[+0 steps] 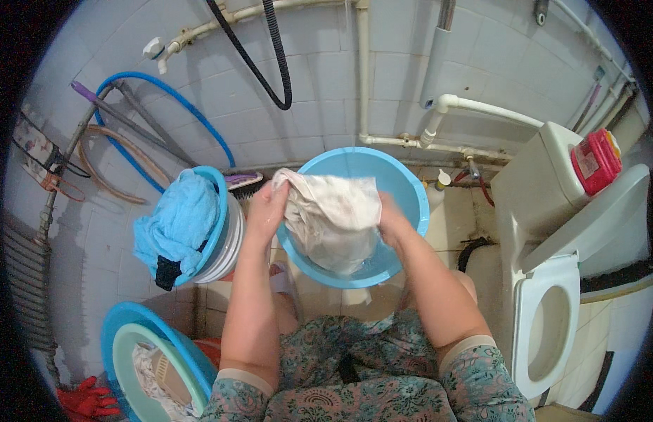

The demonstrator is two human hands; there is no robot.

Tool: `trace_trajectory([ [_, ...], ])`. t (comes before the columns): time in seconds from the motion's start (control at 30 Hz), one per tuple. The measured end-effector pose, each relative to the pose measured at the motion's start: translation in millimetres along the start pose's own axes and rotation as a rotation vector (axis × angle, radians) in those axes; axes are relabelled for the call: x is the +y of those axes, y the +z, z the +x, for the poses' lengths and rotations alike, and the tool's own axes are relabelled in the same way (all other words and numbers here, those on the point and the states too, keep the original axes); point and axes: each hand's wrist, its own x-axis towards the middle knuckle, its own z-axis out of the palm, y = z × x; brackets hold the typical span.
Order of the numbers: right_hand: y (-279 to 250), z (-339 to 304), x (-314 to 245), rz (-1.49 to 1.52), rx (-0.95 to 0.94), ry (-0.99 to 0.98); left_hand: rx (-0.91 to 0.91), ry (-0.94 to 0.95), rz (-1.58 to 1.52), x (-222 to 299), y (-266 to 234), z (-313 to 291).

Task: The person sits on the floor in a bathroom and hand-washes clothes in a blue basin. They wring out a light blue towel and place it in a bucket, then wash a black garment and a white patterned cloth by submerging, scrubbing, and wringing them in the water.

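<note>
A wet white cloth (333, 214) with faint stains is stretched between my two hands, over a round light-blue basin (404, 176). My left hand (269, 205) is closed on its upper left corner, near the basin's rim. At the cloth's right edge my right hand (392, 219) grips it, the fingertips partly hidden behind the fabric. The cloth's lower part hangs down into the basin. A thin stream of water seems to fall from above behind the cloth.
Left stands a bucket (228, 239) topped by a blue basin with a blue towel (178, 221). Nested basins (122, 337) with cloths are at lower left, beside red gloves (87, 399). A toilet (551, 323) stands right; a pump bottle (439, 184) is behind the basin.
</note>
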Motion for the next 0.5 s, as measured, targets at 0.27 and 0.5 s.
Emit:
trace_trajectory([
  [0.27,-22.5,11.8,-21.1,0.045,0.438,-0.188,0.316,-0.076,-0.881,9.7,-25.7,-3.0],
  [0.5,-40.2,11.1,-39.3,-0.118,0.638,-0.454,0.404,-0.043,-1.008,4.6,-38.8,-0.6],
])
